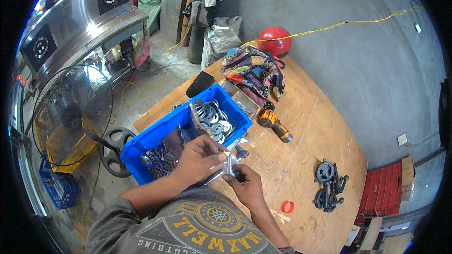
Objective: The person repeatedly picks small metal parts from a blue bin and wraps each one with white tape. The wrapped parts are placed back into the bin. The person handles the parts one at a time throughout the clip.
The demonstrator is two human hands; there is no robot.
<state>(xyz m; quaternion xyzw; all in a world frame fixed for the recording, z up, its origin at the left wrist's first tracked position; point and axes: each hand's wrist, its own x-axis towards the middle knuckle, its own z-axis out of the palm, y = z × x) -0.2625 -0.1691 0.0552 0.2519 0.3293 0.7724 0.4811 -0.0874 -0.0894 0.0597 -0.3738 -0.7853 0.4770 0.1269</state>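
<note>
The blue bin (160, 130) has lots of screws (162, 157) and grey rings (216, 128), so much seems left to do. The left hand (200, 157) and right hand (247, 186) pinch one small silvery piece (230, 163), maybe half done. Black gear parts (325, 171) sit apart on the tabletop (301, 169).

From where I stand, the view comes from the person's head, the left lens of a worn pair, facing steeply down over the shirt (212, 223). It looks from close by the near edge of the table (301, 169), left hand (200, 160) and right hand (247, 186) near mid-frame, and reaches widely past the left corner to the fan (70, 113), past the right edge to the wall (339, 42).
</note>
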